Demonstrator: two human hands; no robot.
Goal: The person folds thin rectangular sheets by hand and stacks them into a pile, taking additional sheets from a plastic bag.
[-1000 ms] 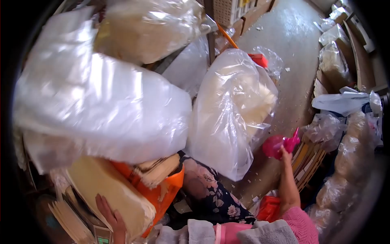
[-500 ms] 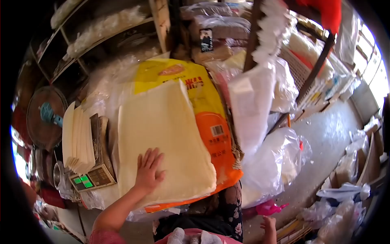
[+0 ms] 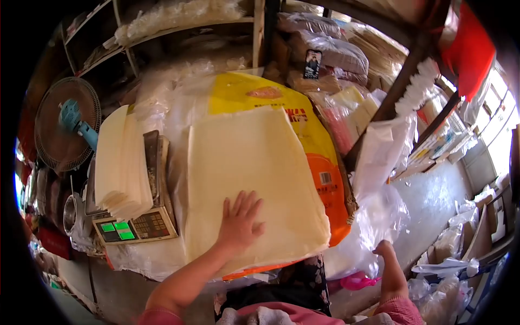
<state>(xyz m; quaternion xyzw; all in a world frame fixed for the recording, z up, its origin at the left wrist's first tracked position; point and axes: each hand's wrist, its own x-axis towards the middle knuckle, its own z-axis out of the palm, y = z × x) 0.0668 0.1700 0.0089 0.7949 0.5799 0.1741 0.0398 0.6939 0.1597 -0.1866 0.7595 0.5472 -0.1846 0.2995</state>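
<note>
A stack of cream-coloured thin sheets (image 3: 260, 157) lies on a yellow and orange printed sack (image 3: 330, 162). My left hand (image 3: 241, 222) rests flat on the sheets near their front edge, fingers apart. To the right, beside a clear plastic bag (image 3: 374, 216), is my right hand (image 3: 383, 248). Its fingers look curled at the bag's edge; whether they grip the plastic is hidden. Left of the stack, a digital scale (image 3: 154, 225) with green displays carries a bundle of curved pale sheets (image 3: 122, 162).
A fan (image 3: 67, 124) stands at the far left. Behind are shelves (image 3: 184, 35) with plastic-wrapped goods and a phone (image 3: 312, 64) propped against packages. A dark post (image 3: 392, 103) rises at the right. A pink bag (image 3: 357, 281) lies low near my right arm.
My right hand has moved up and forward to the clear plastic bag. My left hand stays flat on the sheets. The view has shifted, so the scene sits farther right.
</note>
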